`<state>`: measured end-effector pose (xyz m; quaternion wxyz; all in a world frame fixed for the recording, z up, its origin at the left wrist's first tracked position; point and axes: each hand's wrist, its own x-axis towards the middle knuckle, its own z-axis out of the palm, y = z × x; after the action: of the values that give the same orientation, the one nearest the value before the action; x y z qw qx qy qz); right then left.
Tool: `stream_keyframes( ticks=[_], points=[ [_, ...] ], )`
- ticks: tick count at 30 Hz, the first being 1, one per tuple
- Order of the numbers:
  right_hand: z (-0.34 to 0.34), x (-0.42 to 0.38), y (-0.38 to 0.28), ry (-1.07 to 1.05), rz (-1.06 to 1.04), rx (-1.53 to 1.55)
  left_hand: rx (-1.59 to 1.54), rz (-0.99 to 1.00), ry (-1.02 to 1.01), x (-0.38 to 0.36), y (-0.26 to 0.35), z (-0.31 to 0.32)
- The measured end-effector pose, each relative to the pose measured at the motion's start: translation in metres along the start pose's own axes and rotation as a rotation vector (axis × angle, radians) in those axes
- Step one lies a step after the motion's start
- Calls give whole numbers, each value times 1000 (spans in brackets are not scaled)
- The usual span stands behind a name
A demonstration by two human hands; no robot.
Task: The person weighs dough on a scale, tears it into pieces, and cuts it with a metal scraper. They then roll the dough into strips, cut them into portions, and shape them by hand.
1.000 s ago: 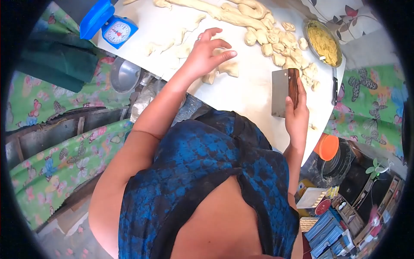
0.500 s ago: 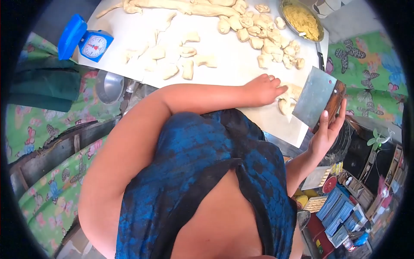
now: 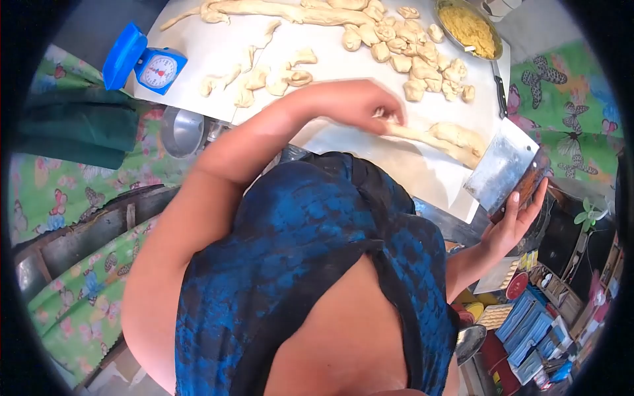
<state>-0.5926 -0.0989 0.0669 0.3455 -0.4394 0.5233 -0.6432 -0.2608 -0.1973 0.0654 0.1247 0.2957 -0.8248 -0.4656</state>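
My left hand [image 3: 378,109] is closed around the end of a long strip of dough [image 3: 426,137] on the white table. A thicker lump of dough [image 3: 459,135] lies alongside the strip's right part. My right hand [image 3: 517,214] grips the wooden handle of a dough scraper [image 3: 502,158], its broad metal blade tilted beside the right end of the dough. Beyond my left forearm, several small cut dough pieces [image 3: 254,82] lie scattered, some partly hidden by the arm. A heap of dough pieces [image 3: 422,66] sits farther back.
A blue kitchen scale [image 3: 157,70] stands at the table's left. A bowl of yellow filling [image 3: 467,32] is at the back right, with a knife [image 3: 500,92] near the right edge. A long dough roll [image 3: 284,12] stretches along the back. A metal bowl [image 3: 183,131] is below the table's left edge.
My left hand has moved left and away from the scraper, and a dough strip now stretches out from it. My right hand still holds the scraper. The view has shifted slightly.
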Motion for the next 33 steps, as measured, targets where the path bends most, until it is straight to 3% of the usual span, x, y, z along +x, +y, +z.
stream_keyframes(
  ticks=[2,3,5,9,13,15,19,21,25,30,33],
  points=[
    [13,-1,0,-25,-30,-110,183,-266,53,-38,-39,39],
    [23,-1,-1,-61,-66,-221,279,-246,185,-55,-50,59],
    [51,-6,-7,-197,-79,-144,302,-118,472,-75,-64,83],
    [101,-20,-26,-287,-62,-133,322,-79,529,-76,-62,85],
    [138,-37,-47,-279,-282,-256,355,-32,533,-78,-66,89],
    [148,-43,-47,-382,-408,-522,351,-28,531,-78,-68,91],
    [165,-56,-21,-503,-306,-716,404,-10,554,-77,-68,91],
    [175,-65,16,-602,-81,-832,404,-2,561,-77,-68,93],
    [200,-50,23,-652,-128,-854,406,18,589,-78,-71,91],
    [184,-25,4,-485,-405,-661,298,-152,858,-77,-69,94],
    [157,-24,-32,-417,-365,-499,362,-161,736,-77,-68,90]
  ],
)
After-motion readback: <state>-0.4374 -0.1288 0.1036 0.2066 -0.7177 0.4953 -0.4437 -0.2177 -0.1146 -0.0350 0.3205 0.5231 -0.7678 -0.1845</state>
